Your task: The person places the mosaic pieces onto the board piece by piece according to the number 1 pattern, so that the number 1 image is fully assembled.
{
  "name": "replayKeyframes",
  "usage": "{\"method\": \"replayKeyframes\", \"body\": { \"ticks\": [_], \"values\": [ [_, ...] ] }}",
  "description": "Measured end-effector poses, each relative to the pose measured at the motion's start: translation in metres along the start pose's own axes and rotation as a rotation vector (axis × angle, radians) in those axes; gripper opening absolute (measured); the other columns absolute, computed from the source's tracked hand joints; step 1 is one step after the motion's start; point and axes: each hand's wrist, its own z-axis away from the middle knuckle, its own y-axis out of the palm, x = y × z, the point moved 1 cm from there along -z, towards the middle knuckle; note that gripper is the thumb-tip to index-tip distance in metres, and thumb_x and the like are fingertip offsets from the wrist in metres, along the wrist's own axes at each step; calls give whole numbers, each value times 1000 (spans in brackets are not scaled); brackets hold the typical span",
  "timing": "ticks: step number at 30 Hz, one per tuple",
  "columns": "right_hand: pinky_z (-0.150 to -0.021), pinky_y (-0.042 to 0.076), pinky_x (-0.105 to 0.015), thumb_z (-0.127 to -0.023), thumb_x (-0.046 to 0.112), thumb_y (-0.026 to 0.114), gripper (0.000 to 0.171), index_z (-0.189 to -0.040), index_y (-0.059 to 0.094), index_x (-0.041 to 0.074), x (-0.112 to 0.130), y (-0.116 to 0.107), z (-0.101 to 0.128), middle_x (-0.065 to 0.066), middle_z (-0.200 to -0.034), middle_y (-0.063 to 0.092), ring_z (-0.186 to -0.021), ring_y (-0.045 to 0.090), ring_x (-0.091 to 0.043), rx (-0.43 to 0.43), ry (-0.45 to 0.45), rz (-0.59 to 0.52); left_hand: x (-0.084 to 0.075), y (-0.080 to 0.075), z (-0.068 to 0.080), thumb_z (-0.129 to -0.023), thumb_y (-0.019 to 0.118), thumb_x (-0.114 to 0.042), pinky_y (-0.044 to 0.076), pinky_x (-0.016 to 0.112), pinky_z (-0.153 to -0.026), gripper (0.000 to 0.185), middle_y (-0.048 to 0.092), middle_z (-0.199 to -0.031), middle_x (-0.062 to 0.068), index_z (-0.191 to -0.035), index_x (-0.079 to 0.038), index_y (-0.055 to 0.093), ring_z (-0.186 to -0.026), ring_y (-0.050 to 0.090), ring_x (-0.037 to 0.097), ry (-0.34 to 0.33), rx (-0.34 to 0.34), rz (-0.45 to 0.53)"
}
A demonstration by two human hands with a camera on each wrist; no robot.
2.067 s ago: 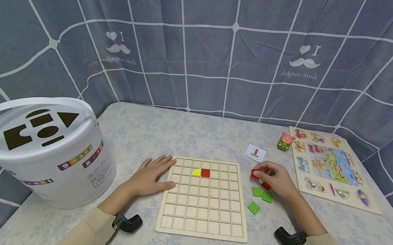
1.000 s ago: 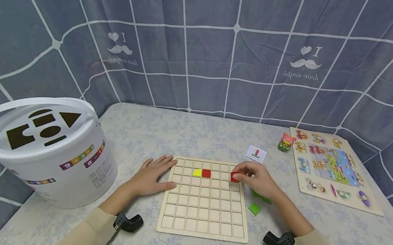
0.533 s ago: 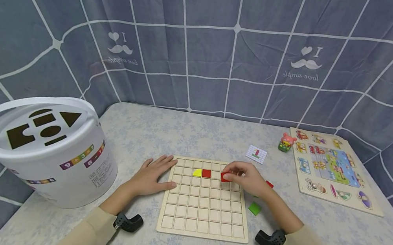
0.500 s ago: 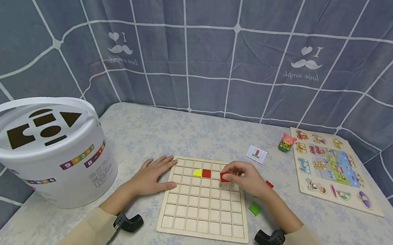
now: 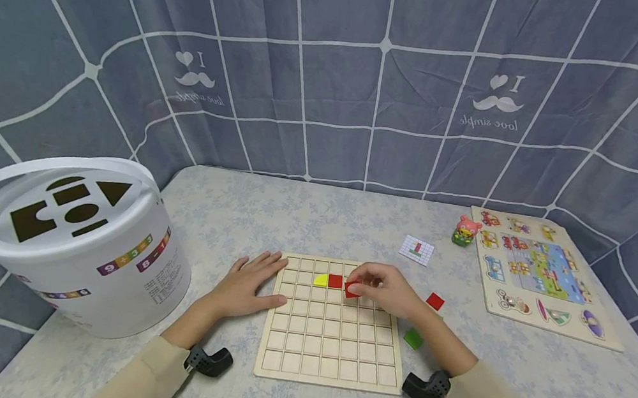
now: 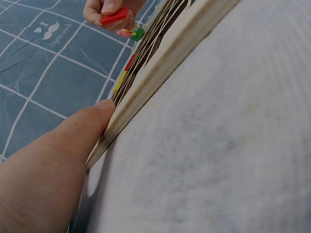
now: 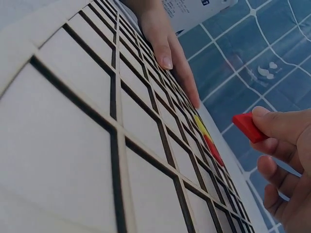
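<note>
My right hand (image 5: pixel 386 289) pinches a red square tile (image 7: pixel 250 127) between thumb and fingers. It holds the tile over the wooden grid board (image 5: pixel 327 369), just right of a red tile (image 5: pixel 335 281) lying in a cell. A yellow quarter-round tile (image 5: pixel 320 280) fills the cell left of that one. My left hand (image 5: pixel 248 286) rests with straight, spread fingers at the board's left edge, its thumb (image 6: pixel 92 121) on the rim. Another red tile (image 5: pixel 435 301) and a green tile (image 5: pixel 413 338) lie right of the board, near my right forearm, which hides other green tiles.
A small pattern card (image 5: pixel 416 250) lies behind the board's right corner. Farther right are a pink-and-green figurine (image 5: pixel 466 230) and a wooden picture puzzle (image 5: pixel 543 272). A big white bucket (image 5: pixel 116 269) with a slotted lid stands at the left. A tiled-print curtain (image 5: pixel 341 86) hangs behind.
My right hand has picked up a red tile from beside the board and carried it left over the grid, close to the placed red tile. The left hand has stayed put.
</note>
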Motion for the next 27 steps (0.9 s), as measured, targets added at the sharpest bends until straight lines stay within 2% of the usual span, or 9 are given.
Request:
{"method": "replayKeyframes", "body": {
  "ticks": [4,8,14,27],
  "values": [
    [-65,42,-27,-90,10,72,6,-95,73,10,-2,7,-3,2,-81,64,-71,51,-16,9,-13,-15,0,0,0,-89,60,-57,9,60,-112,80,29,-158,8,-153,-16,36,-146,20,29,-2,2,-2],
    [-62,42,-25,-90,12,72,6,-96,73,10,-1,14,-5,2,-82,64,-68,50,-15,14,16,-19,1,1,0,-89,60,-57,9,60,-112,80,29,-158,7,-153,-16,36,-146,20,29,-3,2,-4],
    [-60,49,-27,-92,10,69,7,-98,70,6,0,23,-8,-2,-84,62,-65,57,-18,22,64,-54,1,1,-1,-89,60,-57,9,60,-112,80,29,-158,7,-153,-16,36,-146,20,28,-6,6,-2],
    [-59,47,-26,-92,7,68,6,-97,68,10,-1,32,-11,0,-84,62,-65,57,-15,29,77,13,1,1,0,-89,60,-58,9,61,-112,80,29,-158,7,-153,-16,36,-147,19,28,-8,6,-5]
  ]
}}
